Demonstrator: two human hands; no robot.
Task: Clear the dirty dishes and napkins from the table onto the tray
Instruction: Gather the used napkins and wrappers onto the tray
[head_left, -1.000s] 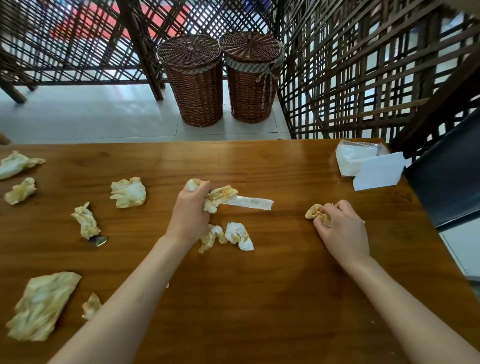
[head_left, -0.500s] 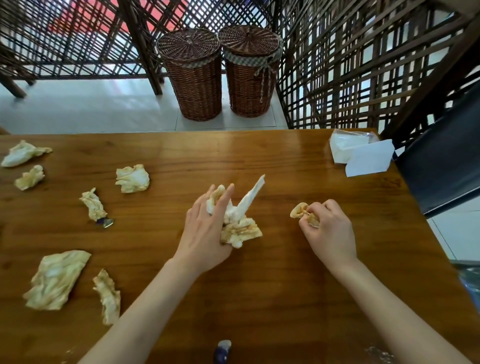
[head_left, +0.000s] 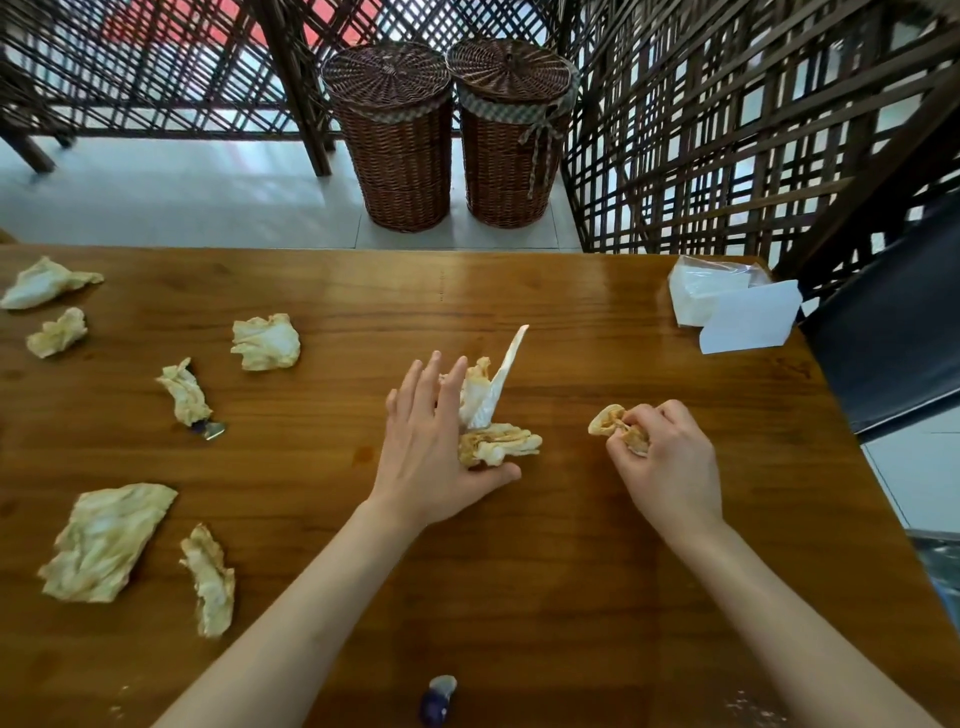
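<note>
Table: a big shiny brown wooden table is seen from above, with dirty paper napkins spread over its left half.
Tray: no tray is seen, so it cannot be told where the napkins must be carried.
Flat napkin: the biggest one, a wide flat yellow-stained napkin, is found near the left edge, well apart from both hands.
Middle bunch: a pile of crumpled stained white napkins is gathered in the middle of the table, with one long white strip pointed up and away.
Left hand: the left hand is laid beside the bunch; the long fingers are spread and straight on its far-left side, and the thumb is pressed under its near edge.
Right hand: the right hand is curled, and a small balled-up orange-stained napkin is pinched in it.
Key relation: the bunch is touched on its left by the left hand, so that hand is judged nearer; the scattered napkins are all off to the left.
</note>
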